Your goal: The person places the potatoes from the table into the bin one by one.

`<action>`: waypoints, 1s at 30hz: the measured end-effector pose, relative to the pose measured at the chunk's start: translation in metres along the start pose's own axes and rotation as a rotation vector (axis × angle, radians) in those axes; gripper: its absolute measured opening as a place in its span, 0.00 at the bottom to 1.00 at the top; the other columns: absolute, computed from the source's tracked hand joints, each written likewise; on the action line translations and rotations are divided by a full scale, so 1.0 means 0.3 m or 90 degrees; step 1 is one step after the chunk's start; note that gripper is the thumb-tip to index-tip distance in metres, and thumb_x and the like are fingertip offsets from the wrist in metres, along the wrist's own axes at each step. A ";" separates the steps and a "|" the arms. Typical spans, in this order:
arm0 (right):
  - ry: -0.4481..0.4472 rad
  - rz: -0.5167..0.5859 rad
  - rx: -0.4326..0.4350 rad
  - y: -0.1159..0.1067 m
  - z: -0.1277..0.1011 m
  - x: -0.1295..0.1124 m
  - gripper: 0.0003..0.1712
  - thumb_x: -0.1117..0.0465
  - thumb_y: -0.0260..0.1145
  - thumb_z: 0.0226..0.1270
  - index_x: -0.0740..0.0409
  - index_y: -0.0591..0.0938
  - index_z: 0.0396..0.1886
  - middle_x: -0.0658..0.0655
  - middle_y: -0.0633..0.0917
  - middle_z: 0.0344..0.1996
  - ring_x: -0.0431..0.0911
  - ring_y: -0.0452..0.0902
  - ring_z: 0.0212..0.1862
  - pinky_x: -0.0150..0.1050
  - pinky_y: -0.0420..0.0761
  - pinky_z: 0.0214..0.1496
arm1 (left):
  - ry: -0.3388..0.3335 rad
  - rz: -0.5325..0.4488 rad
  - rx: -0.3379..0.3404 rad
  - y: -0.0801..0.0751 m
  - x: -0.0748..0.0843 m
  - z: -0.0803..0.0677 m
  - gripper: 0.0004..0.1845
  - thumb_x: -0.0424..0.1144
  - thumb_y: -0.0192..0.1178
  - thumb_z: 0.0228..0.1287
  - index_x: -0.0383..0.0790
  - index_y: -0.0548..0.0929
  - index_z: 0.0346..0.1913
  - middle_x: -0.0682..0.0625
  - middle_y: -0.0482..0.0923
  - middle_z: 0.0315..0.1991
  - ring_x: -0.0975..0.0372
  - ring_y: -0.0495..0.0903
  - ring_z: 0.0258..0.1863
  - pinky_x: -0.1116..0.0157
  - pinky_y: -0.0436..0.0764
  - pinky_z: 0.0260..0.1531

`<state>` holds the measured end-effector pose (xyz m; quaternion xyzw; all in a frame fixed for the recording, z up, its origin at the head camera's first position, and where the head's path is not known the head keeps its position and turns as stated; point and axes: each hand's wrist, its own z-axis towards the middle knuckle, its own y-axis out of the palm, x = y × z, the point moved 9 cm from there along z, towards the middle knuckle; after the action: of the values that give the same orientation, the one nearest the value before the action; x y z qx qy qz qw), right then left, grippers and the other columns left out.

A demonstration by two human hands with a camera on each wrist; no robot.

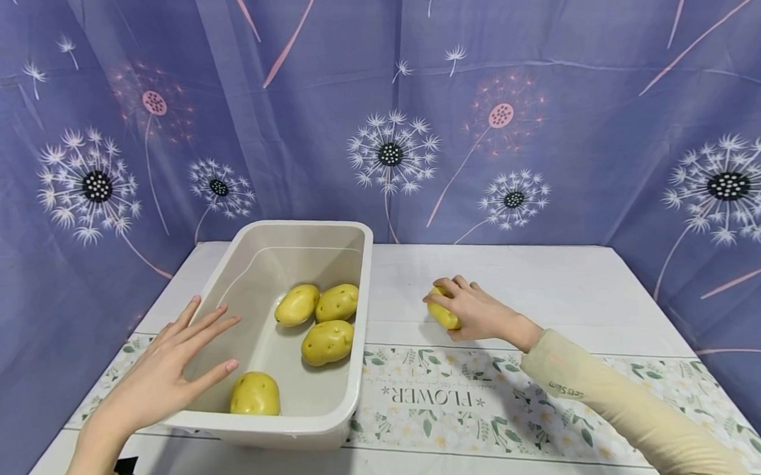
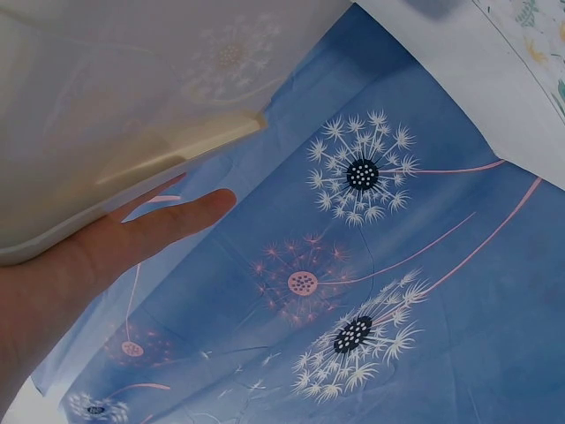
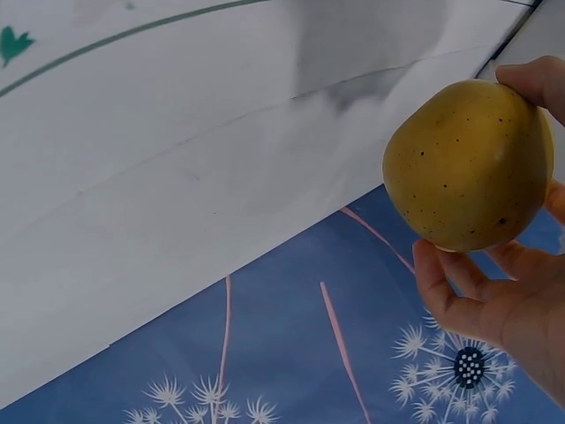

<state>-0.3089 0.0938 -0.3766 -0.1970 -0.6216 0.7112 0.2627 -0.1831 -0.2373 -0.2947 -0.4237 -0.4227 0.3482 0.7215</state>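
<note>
- The potato (image 1: pixel 443 313) sits on the white table (image 1: pixel 567 286), to the right of the tub and a little apart from it; the right hand (image 1: pixel 476 310) has its fingers curled over the top with the thumb on the near side, grasping it.
- The right wrist view shows the same potato (image 3: pixel 468 163) pinched between fingertips (image 3: pixel 534 81) and thumb; whether it rests on the table or is just clear of it I cannot tell.
- The left hand (image 1: pixel 169 371) lies flat, fingers straight and spread, against the left rim of the cream plastic tub (image 1: pixel 312 425), holding nothing; it seems placed there to steady the tub.
- Four more potatoes lie inside the tub: three clustered near the right wall (image 1: pixel 325 318), one alone at the near end (image 1: pixel 255 394).
- A floral runner (image 1: pixel 438 398) printed "FLOWER" crosses the table under the tub's near end.
- A blue dandelion-print curtain (image 1: pixel 388 124) hangs behind and at both sides.
</note>
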 end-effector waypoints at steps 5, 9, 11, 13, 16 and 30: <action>-0.006 -0.001 0.002 -0.008 0.000 -0.008 0.37 0.56 0.71 0.39 0.49 0.72 0.56 0.61 0.69 0.55 0.54 0.69 0.48 0.49 0.77 0.37 | 0.000 0.001 0.001 0.001 -0.001 -0.002 0.30 0.51 0.59 0.55 0.56 0.66 0.62 0.42 0.62 0.64 0.55 0.38 0.71 0.35 0.51 0.57; -0.012 -0.004 0.009 -0.019 0.000 -0.014 0.37 0.56 0.71 0.39 0.49 0.72 0.55 0.61 0.70 0.54 0.54 0.69 0.48 0.48 0.77 0.37 | 0.004 0.005 0.003 0.001 0.000 -0.003 0.30 0.51 0.59 0.55 0.56 0.66 0.62 0.42 0.62 0.64 0.55 0.38 0.71 0.36 0.51 0.57; -0.014 -0.007 0.011 -0.023 0.000 -0.015 0.38 0.56 0.71 0.38 0.49 0.72 0.56 0.61 0.70 0.54 0.54 0.69 0.48 0.48 0.77 0.37 | 0.004 0.005 0.003 0.001 0.000 -0.002 0.30 0.51 0.59 0.55 0.56 0.66 0.62 0.42 0.62 0.64 0.55 0.38 0.71 0.36 0.51 0.57; -0.015 -0.009 0.012 -0.027 0.001 -0.016 0.38 0.56 0.71 0.38 0.49 0.72 0.56 0.61 0.70 0.54 0.54 0.69 0.48 0.48 0.77 0.38 | 0.004 0.005 0.003 0.001 0.000 -0.002 0.30 0.51 0.59 0.55 0.56 0.66 0.62 0.42 0.62 0.64 0.55 0.38 0.71 0.36 0.51 0.57; -0.017 -0.010 0.010 -0.034 0.003 -0.020 0.38 0.56 0.71 0.38 0.50 0.72 0.56 0.62 0.70 0.55 0.54 0.69 0.48 0.48 0.77 0.38 | 0.005 0.004 0.003 0.001 0.000 -0.002 0.30 0.51 0.59 0.55 0.56 0.65 0.63 0.42 0.62 0.64 0.56 0.37 0.71 0.36 0.50 0.58; -0.037 -0.021 0.018 -0.076 0.010 -0.045 0.39 0.55 0.72 0.37 0.48 0.71 0.56 0.61 0.70 0.54 0.54 0.68 0.49 0.46 0.76 0.37 | 0.002 0.003 0.000 0.002 -0.004 -0.001 0.30 0.51 0.59 0.56 0.57 0.65 0.63 0.41 0.62 0.65 0.55 0.37 0.71 0.36 0.50 0.58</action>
<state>-0.2972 0.0851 -0.3541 -0.1620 -0.6222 0.7207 0.2591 -0.1833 -0.2382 -0.2958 -0.4253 -0.4203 0.3491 0.7215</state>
